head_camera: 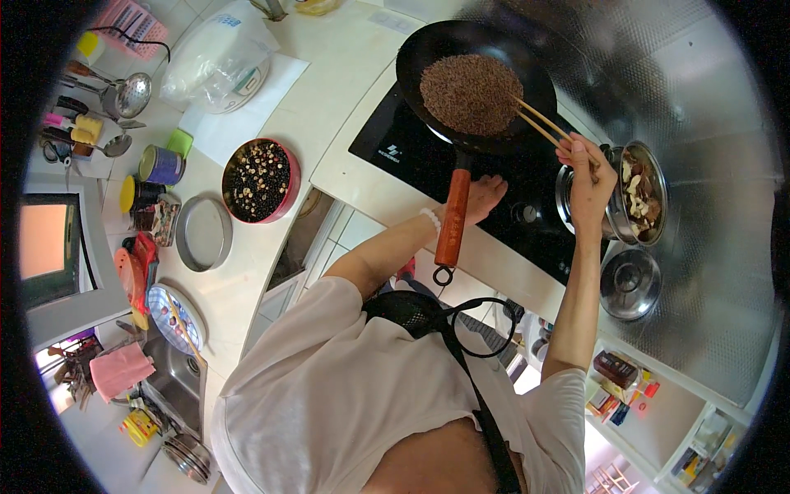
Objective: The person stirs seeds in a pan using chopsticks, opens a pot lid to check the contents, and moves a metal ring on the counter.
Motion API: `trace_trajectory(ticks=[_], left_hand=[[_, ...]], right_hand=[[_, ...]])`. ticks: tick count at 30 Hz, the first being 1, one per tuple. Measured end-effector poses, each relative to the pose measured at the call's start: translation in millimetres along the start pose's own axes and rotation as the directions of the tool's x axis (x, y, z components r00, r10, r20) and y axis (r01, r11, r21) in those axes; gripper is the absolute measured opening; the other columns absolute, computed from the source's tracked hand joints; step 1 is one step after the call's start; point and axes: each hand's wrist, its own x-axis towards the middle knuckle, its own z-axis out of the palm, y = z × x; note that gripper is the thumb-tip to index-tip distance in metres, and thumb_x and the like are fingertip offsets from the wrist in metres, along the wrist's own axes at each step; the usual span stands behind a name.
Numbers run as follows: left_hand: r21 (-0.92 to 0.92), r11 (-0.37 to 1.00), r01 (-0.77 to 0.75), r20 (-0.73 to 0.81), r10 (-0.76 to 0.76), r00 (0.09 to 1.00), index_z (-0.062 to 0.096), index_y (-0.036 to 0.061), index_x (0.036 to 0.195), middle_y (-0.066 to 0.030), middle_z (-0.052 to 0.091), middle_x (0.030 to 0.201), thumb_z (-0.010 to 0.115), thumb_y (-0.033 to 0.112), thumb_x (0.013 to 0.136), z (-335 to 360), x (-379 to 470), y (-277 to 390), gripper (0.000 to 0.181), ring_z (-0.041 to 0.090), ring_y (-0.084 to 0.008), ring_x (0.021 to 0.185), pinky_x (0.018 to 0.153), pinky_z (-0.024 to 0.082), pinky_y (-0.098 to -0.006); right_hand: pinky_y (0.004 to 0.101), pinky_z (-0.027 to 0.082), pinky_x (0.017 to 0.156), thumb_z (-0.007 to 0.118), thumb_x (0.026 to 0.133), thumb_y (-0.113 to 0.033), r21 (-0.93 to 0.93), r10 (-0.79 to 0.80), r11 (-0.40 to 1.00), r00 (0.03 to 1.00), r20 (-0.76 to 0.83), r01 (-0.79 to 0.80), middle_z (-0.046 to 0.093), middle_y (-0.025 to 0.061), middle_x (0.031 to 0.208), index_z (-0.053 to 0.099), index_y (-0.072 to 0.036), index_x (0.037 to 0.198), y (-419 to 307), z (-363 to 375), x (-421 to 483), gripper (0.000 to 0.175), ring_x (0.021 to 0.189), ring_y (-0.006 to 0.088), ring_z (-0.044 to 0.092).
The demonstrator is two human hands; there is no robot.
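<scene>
My right hand (589, 179) is closed around a pair of wooden chopsticks (546, 126), whose tips touch the small brown grains (472, 92) in a black wok (413, 55). The wok stands on a black glass cooktop (382, 133), and its reddish wooden handle (453, 216) points towards me. Beneath the handle, my left hand (484, 199) is at the cooktop's front edge, fingers extended and partly spread, holding nothing visible. The handle covers part of the hand and wrist.
Right of the cooktop stand a steel pot holding dried pieces (642, 197) and a metal lid (631, 284). On the left counter are a red round tin of black beans and pale pieces (259, 179), a round metal sieve (203, 233), a bagged scale (247, 89) and a plate with chopsticks (191, 315).
</scene>
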Motion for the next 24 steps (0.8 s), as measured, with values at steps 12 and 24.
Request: trace_trajectory(ticks=[12,24], left_hand=[[0.028,0.999,-0.021,-0.093,0.023,0.995,0.048,-0.0015,0.120,-0.0167,0.053,0.116,0.050,0.007,0.080,-15,-1,7,0.041,0.057,-0.0317,0.102,0.086,0.048,-0.0360],[0.097,0.995,0.001,-0.162,0.015,0.987,0.050,-0.0022,0.118,-0.0175,0.056,0.113,0.052,0.009,0.083,7,-1,4,0.036,0.059,-0.0313,0.100,0.085,0.049,-0.0357]], right_hand=[[0.0275,0.054,0.074,0.059,0.094,-0.021,0.037,0.021,0.999,0.999,0.024,-0.022,0.069,0.0141,0.090,0.065,0.006,0.107,-2,7,2,0.030,0.081,0.0174,0.067],[0.0272,0.053,0.073,0.059,0.094,-0.021,0.042,0.034,0.998,0.999,0.026,-0.035,0.069,0.0133,0.089,0.064,0.006,0.107,-1,7,-1,0.031,0.080,0.0172,0.067]])
